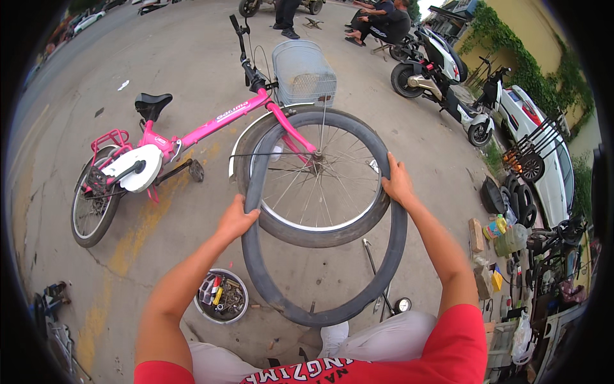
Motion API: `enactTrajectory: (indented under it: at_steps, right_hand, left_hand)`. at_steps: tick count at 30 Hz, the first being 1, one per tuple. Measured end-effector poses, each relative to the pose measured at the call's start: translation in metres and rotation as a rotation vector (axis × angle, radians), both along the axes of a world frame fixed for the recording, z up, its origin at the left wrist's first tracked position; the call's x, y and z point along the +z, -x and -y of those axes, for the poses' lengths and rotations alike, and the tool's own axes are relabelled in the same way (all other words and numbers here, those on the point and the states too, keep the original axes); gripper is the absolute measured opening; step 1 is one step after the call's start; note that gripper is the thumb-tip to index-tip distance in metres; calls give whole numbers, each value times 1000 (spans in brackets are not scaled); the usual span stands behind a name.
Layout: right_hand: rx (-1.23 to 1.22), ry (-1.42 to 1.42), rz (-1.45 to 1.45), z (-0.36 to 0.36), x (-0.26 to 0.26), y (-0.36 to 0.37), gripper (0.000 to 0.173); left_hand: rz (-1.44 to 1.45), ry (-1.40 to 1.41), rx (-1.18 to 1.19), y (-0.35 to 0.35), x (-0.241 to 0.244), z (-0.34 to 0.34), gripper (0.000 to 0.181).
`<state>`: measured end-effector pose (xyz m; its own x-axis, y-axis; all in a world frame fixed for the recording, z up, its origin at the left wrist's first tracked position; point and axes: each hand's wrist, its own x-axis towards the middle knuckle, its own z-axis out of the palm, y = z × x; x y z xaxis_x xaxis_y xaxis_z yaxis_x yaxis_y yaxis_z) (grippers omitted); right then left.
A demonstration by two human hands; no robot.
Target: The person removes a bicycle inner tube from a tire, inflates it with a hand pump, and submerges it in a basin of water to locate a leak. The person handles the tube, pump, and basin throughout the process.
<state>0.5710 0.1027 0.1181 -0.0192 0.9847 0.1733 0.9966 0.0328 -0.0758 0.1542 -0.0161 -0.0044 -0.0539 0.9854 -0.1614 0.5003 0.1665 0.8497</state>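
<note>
A dark grey bicycle inner tube [326, 318], rounded as if it holds air, hangs as a large loop between my hands. My left hand [238, 219] grips its left side, thumb over the tube. On the opposite side my right hand [397, 180] has hold of it. The loop's upper part overlaps the front wheel [314, 244] of a pink folding bicycle [204, 132], and its lower part hangs towards my knees. Spokes and a silver rim show inside the wheel. The bicycle stands on the pavement with a grey basket [302, 72] at its handlebar.
By my left knee sits a round tub [197, 307] of small hardware and tools. A pump with a pressure gauge [403, 305] lies near my right knee. Tyres [525, 204], bottles and tools line the right side. Scooters [431, 72], a white car [556, 168] and seated people are farther off.
</note>
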Motion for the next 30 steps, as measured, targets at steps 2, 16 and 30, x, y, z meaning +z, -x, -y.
enactTrajectory:
  at_steps: [2,16,30]
  right_hand:
    - [22,28,-29,-24,-10,4,76]
    - [68,81,141,-57,-14,45,93]
    - [-68,188,-294,103,-24,-78,78]
  left_hand:
    - [-3,61,-36,1,-10,35,57]
    - [403,576,-183,-5,16,132,80]
    - [587,330,13,-23,-19,28,50]
